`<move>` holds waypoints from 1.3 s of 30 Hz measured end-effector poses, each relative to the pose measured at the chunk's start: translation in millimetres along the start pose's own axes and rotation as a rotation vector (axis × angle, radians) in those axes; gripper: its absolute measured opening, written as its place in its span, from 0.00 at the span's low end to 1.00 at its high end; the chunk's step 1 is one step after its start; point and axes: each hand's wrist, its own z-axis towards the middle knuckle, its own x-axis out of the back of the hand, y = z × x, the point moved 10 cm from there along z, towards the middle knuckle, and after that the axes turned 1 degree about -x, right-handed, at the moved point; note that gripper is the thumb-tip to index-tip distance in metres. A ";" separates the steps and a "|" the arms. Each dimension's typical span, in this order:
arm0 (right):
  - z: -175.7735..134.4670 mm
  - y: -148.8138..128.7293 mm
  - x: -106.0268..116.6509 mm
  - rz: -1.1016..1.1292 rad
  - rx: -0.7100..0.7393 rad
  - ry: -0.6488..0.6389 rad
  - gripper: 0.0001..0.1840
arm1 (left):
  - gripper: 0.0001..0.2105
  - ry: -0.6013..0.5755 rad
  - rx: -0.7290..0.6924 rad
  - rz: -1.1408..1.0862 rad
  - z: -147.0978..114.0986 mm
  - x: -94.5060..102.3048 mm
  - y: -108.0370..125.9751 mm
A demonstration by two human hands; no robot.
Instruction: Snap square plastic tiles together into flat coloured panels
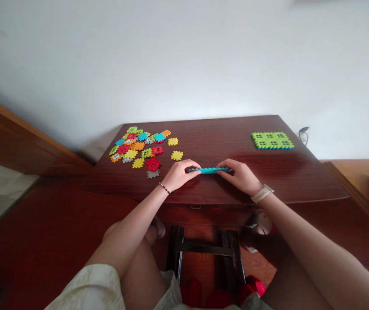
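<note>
A flat strip of blue interlocking tiles (209, 171) is held edge-on over the front middle of the dark wooden table. My left hand (184, 171) pinches its left end between thumb and fingers. At the right end, my right hand (238, 173) grips it the same way. Seen from this angle, the strip shows mostly its notched edge, so the number of tiles in it is hard to make out. Just beyond my left hand lie two loose yellow tiles, one nearer (177, 155) and one farther (173, 141).
A pile of notched tiles (131, 153) in several colours spreads over the table's left side. On the right, a joined green panel with window openings (272, 141) lies on blue tiles. The table (216, 144) stands against a white wall; a cable (303, 135) hangs by its right edge.
</note>
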 end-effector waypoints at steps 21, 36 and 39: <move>-1.0 11.5 6.1 -0.017 -0.057 0.032 0.12 | 0.07 0.053 0.070 -0.031 -0.5 -0.5 -10.0; 0.8 20.1 2.9 -0.037 -0.024 0.021 0.20 | 0.12 0.044 0.043 0.027 -0.6 -5.0 -28.0; 0.2 18.6 -0.4 -0.085 0.002 -0.003 0.20 | 0.16 0.022 -0.030 0.136 -1.9 -8.5 -19.2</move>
